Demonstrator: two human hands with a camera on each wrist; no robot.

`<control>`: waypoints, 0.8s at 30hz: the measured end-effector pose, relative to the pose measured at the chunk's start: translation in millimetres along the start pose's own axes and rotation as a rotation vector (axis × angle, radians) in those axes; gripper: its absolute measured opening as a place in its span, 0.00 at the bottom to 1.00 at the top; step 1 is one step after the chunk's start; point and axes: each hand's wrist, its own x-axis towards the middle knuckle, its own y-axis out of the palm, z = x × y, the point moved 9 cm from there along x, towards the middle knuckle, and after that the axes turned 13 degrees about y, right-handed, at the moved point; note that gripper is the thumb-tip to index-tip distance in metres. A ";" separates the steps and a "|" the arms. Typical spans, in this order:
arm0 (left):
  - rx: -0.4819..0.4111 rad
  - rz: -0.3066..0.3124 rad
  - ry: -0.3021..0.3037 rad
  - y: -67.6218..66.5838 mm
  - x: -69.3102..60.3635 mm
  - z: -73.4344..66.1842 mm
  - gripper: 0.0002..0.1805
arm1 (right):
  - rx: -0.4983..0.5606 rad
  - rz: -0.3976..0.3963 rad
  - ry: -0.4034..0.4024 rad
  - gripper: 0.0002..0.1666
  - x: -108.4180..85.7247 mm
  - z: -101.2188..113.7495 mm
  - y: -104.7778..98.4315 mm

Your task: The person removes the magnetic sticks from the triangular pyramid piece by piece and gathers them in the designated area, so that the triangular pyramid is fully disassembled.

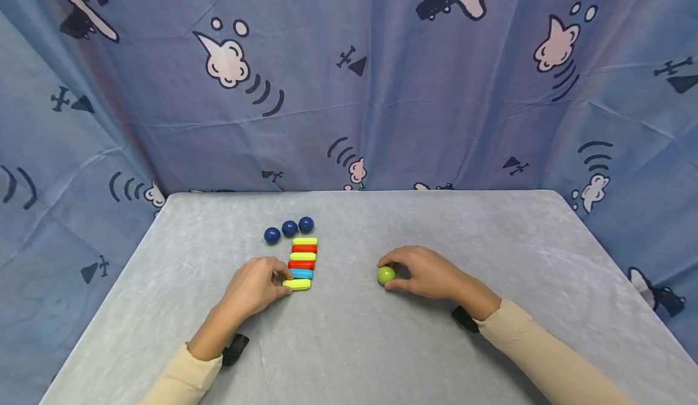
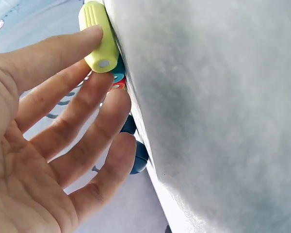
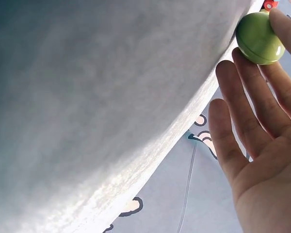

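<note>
Near the middle of the table my right hand (image 1: 422,271) pinches a glossy green ball (image 1: 386,275) between thumb and fingers; the right wrist view shows a seam round the ball (image 3: 260,38). On the left, my left hand (image 1: 256,288) pinches the left end of a yellow ridged stick (image 1: 297,284), the nearest of a column. A small pale spot marks that stick's end (image 2: 105,63) in the left wrist view. Beyond it lie a blue stick (image 1: 302,273), then red (image 1: 301,265), yellow (image 1: 302,256), red (image 1: 304,248) and yellow (image 1: 305,241) ones, side by side.
Three dark blue balls (image 1: 289,228) stand in a slanting row behind the column of sticks. A light grey cloth covers the table (image 1: 469,223). Behind and beside it hangs a blue patterned curtain (image 1: 305,90). Dark straps (image 1: 235,349) are on both wrists.
</note>
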 end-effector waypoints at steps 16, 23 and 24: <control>-0.006 -0.013 0.021 -3.5 4.1 5.5 0.09 | -0.013 -0.014 -0.005 0.23 1.4 0.0 0.6; -0.010 -0.021 0.014 -2.2 3.8 7.8 0.09 | -0.010 -0.006 -0.007 0.23 3.8 2.0 0.5; -0.010 -0.022 0.014 -1.9 4.0 8.0 0.08 | -0.009 -0.004 -0.009 0.24 4.6 2.7 0.2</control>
